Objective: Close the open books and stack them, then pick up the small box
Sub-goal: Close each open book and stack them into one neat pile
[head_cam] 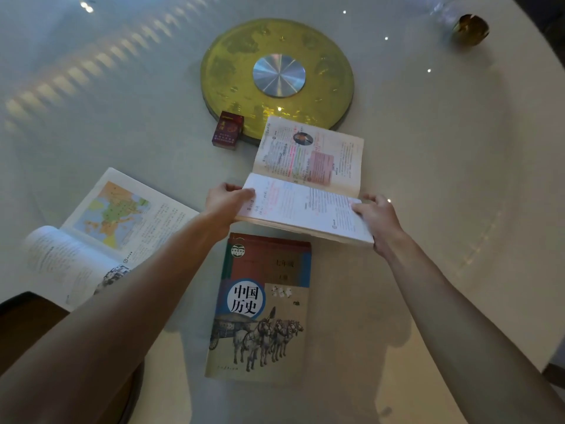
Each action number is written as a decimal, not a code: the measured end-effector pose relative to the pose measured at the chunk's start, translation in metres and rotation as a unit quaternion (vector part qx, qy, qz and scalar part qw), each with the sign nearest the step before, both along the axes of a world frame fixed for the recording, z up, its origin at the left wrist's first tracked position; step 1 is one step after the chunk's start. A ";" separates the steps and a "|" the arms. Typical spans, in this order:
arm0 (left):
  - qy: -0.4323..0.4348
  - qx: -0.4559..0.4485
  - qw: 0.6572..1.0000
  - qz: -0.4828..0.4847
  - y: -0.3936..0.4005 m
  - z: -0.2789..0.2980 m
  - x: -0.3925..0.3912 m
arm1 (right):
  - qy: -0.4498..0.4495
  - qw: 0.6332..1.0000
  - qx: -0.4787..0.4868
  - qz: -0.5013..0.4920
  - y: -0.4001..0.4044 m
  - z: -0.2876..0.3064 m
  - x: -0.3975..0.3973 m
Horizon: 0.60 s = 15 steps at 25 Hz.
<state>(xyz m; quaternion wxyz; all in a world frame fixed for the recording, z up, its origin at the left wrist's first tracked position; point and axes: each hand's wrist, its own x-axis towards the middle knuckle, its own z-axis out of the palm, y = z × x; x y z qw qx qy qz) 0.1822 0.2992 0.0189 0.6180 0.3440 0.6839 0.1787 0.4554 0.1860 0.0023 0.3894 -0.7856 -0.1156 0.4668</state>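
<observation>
**Both hands on the middle book, near half lifting**

Head view: the left hand pinches the left edge of the open book at centre, fingers curled round the near half; the right hand grips its right corner, thumb on the page. The near half is raised off the table, the far half lies flat.

At 6 o'clock a closed history book lies flat, just short of the lifted edge. At 8 o'clock a second open book waits, partly under the left forearm. The small box stands at 11 o'clock, beside the gold turntable.

Risks, as I judge them: loose pages could fan or crease if the half folds over unevenly, and the far half, already against the turntable's rim, may slide on the glossy top.

Room: the table is open from 1 to 4 o'clock; a dark chair back crowds 7 o'clock.
</observation>
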 end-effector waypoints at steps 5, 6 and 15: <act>-0.110 -0.051 0.992 0.019 -0.033 0.017 -0.025 | 0.115 0.991 0.033 -0.056 -0.058 0.017 -0.007; -0.133 -0.061 0.989 0.013 -0.038 0.020 -0.030 | 0.135 0.988 0.040 -0.065 -0.069 0.020 -0.007; -0.256 -0.059 0.965 0.026 -0.041 0.023 0.002 | 0.063 0.996 0.056 -0.032 -0.076 0.008 -0.005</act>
